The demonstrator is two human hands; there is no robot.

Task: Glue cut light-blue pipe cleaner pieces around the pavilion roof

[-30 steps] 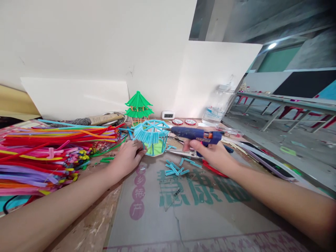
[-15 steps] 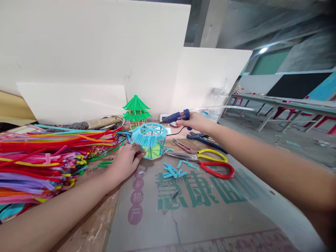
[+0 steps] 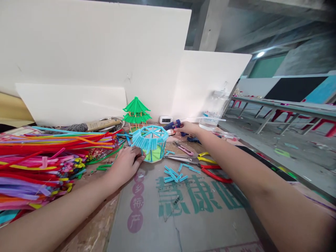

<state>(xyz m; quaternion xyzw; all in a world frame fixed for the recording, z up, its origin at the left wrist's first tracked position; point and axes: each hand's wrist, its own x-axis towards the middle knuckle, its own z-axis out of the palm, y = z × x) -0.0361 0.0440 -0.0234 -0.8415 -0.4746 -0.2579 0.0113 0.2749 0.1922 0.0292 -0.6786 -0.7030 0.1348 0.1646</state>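
Observation:
A small light-blue pavilion model [image 3: 151, 137], covered in fuzzy pipe-cleaner pieces, stands on a green base with its roof partly filled in. My left hand [image 3: 127, 161] grips its left lower edge, fingers bent and partly hidden behind it. Farther back on the right, my right hand [image 3: 190, 128] is closed round a blue hot glue gun [image 3: 173, 125], whose nozzle points left; a clear glue stick trails from its rear. Short blue pipe-cleaner pieces [image 3: 173, 174] lie in front of the model. Behind it rises a finished-looking green tiered pavilion [image 3: 136, 111].
Bundles of colourful pipe cleaners [image 3: 39, 157] fill the left side. Red-and-yellow-handled scissors [image 3: 194, 160], a pink cutter [image 3: 183, 148] and pliers [image 3: 193, 139] lie to the right. A digital timer [image 3: 165, 119] and a plastic bottle [image 3: 211, 108] stand near the white boards [image 3: 91, 52].
My right hand has moved left and down with the glue gun, lowering it towards the tabletop behind the model. The timer now shows fully. My left hand stays at the blue pavilion.

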